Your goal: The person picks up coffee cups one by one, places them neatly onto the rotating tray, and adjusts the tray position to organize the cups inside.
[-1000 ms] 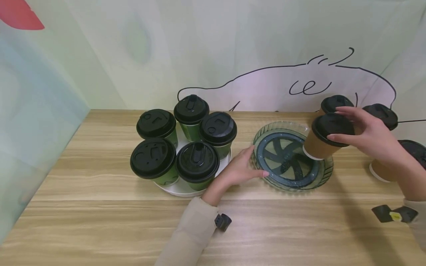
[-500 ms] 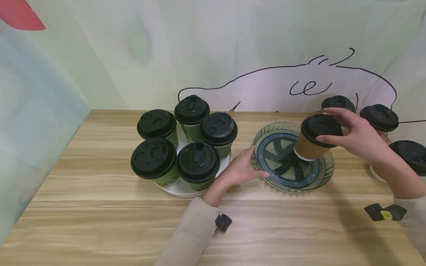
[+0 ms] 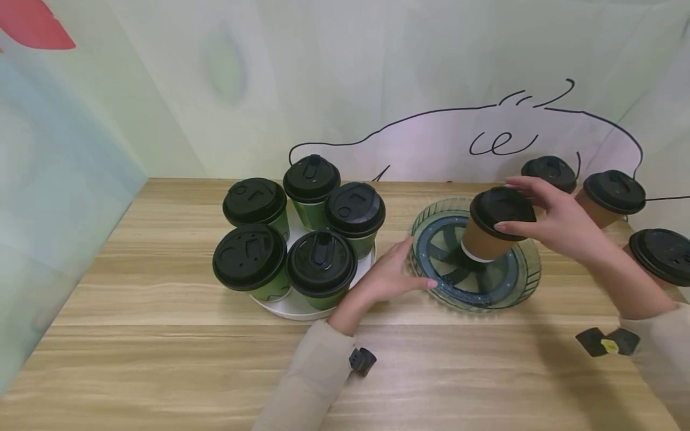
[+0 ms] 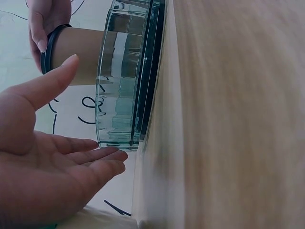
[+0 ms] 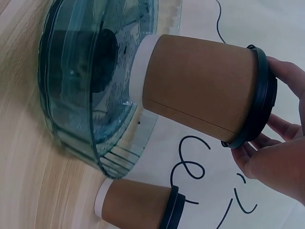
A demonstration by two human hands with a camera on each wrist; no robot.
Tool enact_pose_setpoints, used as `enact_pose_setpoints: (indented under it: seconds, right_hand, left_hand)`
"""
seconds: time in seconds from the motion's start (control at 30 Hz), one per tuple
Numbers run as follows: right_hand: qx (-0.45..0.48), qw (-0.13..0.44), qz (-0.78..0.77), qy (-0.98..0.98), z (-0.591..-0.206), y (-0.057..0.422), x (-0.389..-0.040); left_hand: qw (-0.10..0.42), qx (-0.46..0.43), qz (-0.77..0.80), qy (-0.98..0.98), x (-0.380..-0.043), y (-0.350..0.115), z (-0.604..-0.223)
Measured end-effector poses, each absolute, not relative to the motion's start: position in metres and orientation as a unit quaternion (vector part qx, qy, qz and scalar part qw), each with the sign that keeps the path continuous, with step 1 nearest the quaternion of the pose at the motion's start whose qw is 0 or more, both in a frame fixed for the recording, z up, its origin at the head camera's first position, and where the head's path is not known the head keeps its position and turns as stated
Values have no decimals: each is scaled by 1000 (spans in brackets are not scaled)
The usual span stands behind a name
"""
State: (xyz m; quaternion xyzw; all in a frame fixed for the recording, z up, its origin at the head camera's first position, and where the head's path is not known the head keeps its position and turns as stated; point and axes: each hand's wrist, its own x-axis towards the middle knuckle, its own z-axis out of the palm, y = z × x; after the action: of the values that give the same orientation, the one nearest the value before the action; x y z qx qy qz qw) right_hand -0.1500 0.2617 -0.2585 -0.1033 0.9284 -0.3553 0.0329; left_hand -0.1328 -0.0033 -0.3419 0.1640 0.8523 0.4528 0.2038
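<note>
My right hand [image 3: 566, 224] holds a brown paper coffee cup [image 3: 487, 239] by its black lid, thumb on the near side and fingers on the far side. The cup tilts slightly over a round, clear greenish tray [image 3: 530, 278] with a dark spoked pattern in its floor. Through the tray wall in the left wrist view, the cup's white bottom band [image 4: 117, 55] shows below the rim, apart from the floor. My left hand [image 3: 396, 272] is at the tray's left side, thumb and fingers spread; its fingertips [image 4: 119, 155] lie close to or against the wall.
Several green paper cups [image 3: 323, 269] with black lids stand on a white round plate [image 3: 293, 312] left of the tray. Three more brown lidded cups [image 3: 606, 206] stand at the right. A patterned backdrop [image 3: 345, 78] rises behind the wooden table [image 3: 188, 359].
My right hand has carried the brown cup leftward, from the tray's right side to nearer its middle. My left hand has stayed at the tray's left edge.
</note>
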Motion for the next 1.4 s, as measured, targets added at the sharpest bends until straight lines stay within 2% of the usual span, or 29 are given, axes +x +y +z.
enact_pose_setpoints:
  seconds: [1.4]
  right_hand:
    - [-170, 16, -362, 916, -273, 202, -166]
  left_hand:
    - [205, 174, 447, 853, -133, -4, -341]
